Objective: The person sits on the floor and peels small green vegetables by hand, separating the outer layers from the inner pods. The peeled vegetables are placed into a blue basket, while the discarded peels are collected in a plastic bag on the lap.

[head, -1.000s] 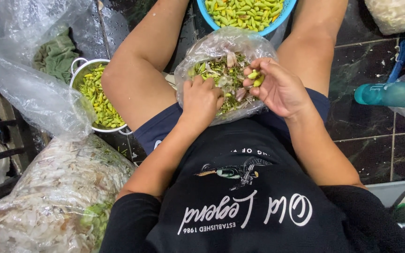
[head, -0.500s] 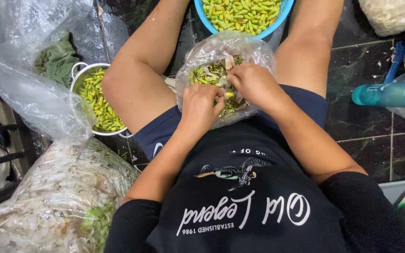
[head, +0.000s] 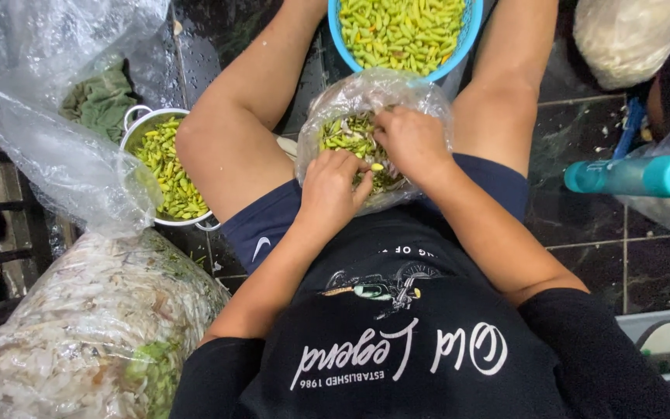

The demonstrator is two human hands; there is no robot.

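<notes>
A clear plastic bag [head: 420,97] of green pods and trimmings rests on my lap between my thighs. My left hand [head: 333,192] is at the bag's near side, pinching a small green pod [head: 377,167] between thumb and fingers. My right hand [head: 412,140] reaches into the bag from the right, fingers curled among the pods, touching the same pod area. Beyond the bag stands a blue bowl [head: 463,48] full of green pods.
A metal colander [head: 135,128] of green pods sits by my left thigh, under a large clear plastic sheet [head: 48,116]. A big bag of pale husks [head: 79,326] lies at lower left. A teal bottle [head: 637,177] lies right on dark tiles.
My right hand has turned palm down and moved left into the bag, meeting my left hand. The left hand stayed at the bag's near edge.
</notes>
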